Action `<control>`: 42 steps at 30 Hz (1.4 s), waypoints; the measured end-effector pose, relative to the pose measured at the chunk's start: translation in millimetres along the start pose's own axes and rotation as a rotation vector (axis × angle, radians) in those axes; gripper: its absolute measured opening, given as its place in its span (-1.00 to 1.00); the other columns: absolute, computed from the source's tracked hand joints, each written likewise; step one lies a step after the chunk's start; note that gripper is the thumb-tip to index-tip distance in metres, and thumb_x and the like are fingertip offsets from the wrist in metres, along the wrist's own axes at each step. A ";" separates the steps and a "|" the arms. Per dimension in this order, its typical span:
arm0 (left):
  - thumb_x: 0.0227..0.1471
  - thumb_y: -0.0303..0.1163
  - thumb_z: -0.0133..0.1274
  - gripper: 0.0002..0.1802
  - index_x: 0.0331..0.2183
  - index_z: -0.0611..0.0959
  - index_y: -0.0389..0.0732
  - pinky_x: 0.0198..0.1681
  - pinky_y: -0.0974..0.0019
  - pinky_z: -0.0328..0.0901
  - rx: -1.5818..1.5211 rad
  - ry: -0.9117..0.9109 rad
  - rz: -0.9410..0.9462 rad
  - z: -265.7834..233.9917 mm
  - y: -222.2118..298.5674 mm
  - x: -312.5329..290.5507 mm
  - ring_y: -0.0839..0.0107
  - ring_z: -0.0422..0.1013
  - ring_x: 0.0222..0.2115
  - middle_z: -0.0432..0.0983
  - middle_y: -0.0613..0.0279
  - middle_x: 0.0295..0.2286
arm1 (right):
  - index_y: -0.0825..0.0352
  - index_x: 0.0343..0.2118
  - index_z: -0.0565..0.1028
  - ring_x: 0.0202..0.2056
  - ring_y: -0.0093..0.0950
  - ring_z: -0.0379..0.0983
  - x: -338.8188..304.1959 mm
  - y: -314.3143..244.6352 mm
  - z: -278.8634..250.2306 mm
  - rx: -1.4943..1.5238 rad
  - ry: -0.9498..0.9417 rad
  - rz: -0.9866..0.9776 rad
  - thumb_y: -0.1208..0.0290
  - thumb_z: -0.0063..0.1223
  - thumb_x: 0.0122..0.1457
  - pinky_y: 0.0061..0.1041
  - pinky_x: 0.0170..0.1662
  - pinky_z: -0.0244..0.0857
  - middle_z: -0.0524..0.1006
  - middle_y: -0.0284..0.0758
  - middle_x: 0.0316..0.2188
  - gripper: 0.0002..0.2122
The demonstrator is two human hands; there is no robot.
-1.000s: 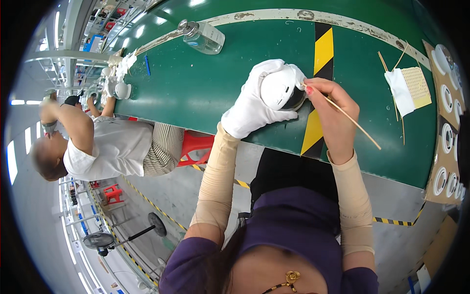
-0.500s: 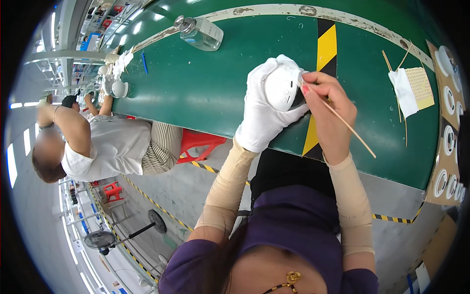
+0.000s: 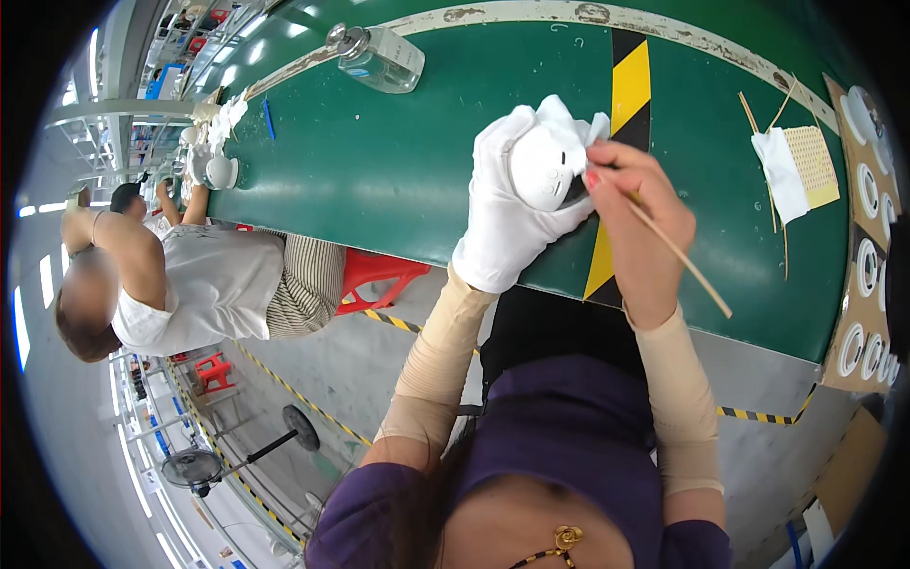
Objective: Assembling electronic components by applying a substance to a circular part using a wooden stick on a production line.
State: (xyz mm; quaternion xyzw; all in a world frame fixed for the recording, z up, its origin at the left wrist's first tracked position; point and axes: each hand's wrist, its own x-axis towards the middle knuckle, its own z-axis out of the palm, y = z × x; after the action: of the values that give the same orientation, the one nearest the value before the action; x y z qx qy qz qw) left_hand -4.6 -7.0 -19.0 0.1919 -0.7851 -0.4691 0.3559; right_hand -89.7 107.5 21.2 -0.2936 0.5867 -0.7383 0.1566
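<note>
My left hand [image 3: 500, 220], in a white glove, is closed around a rounded white plastic housing [image 3: 541, 172] with a small dark slot and a black part low on its right side. Bare, my right hand [image 3: 645, 213] pinches a thin wooden stick [image 3: 684, 258] between thumb and fingers. The stick's upper end is at the housing's right side, near the slot, and its tip is hidden by my fingers. Its other end points down to the right. Both hands are above the green table, by the black and yellow tape.
A clear glass bottle [image 3: 383, 59] with a metal top stands at the far side of the green table [image 3: 417, 152]. On the right lie a white cloth [image 3: 781, 169], a yellow dotted pad [image 3: 815, 166] and several sticks. Cardboard with white rings [image 3: 867, 267] borders the right. A co-worker [image 3: 204, 284] sits at left.
The stick has tilted slightly and my right hand has shifted a little at the housing. The housing has turned slightly in my left hand. My view has moved a little.
</note>
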 end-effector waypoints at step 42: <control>-0.24 -0.59 0.38 -0.04 0.11 0.13 -0.14 0.02 0.28 0.33 -0.229 -0.042 0.022 2.8 14.2 4.1 0.32 0.39 -0.03 0.39 0.07 -0.07 | 0.50 -0.47 0.47 -0.20 -0.57 0.43 -2.2 0.7 1.5 0.093 -0.019 0.089 0.66 0.09 0.12 -0.65 -0.12 0.30 0.53 -0.26 -0.19 -0.94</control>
State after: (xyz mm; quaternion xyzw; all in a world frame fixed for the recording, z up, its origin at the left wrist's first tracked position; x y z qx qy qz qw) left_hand -9.0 -1.1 -5.9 0.1314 -0.7359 -0.5556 0.3640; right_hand -87.1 107.4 20.2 -0.2668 0.5626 -0.7543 0.2083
